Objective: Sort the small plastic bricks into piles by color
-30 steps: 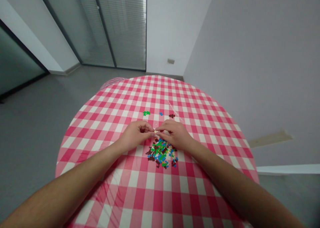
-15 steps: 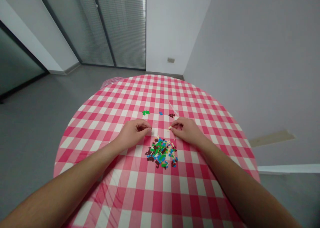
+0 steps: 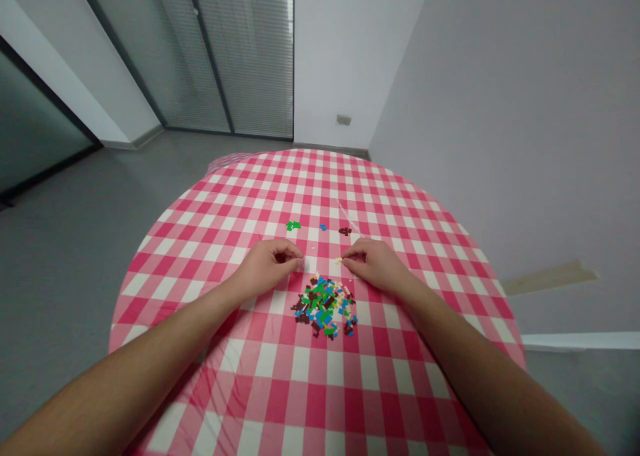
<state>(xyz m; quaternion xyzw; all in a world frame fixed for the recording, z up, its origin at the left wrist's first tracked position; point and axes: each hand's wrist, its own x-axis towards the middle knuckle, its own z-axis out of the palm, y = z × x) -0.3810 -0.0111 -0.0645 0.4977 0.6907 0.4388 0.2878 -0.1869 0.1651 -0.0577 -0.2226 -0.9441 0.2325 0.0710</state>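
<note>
A mixed pile of small building bricks [image 3: 325, 306] in green, blue, brown and cream lies on the checked tablecloth. My right hand [image 3: 374, 263], beyond the pile on the right, pinches a small cream building brick [image 3: 339, 260] close to the cloth. Across from it, my left hand [image 3: 270, 266] is closed, thumb and fingertips together; whatever may be between them is too small to make out. Past the hands sit three little groups: green bricks [image 3: 293, 226], blue bricks [image 3: 323, 227] and brown bricks [image 3: 345, 231].
The round table is covered by a pink-and-white checked cloth [image 3: 310, 416]. A thin pale strip [image 3: 345, 211] lies beyond the brown group. Glass partitions with blinds [image 3: 255, 63] stand behind, and a grey wall [image 3: 530, 143] rises on the right.
My right hand has lowered slightly toward the cloth with the cream building brick. The left hand stays almost where it was. The whole view has shifted slightly.
</note>
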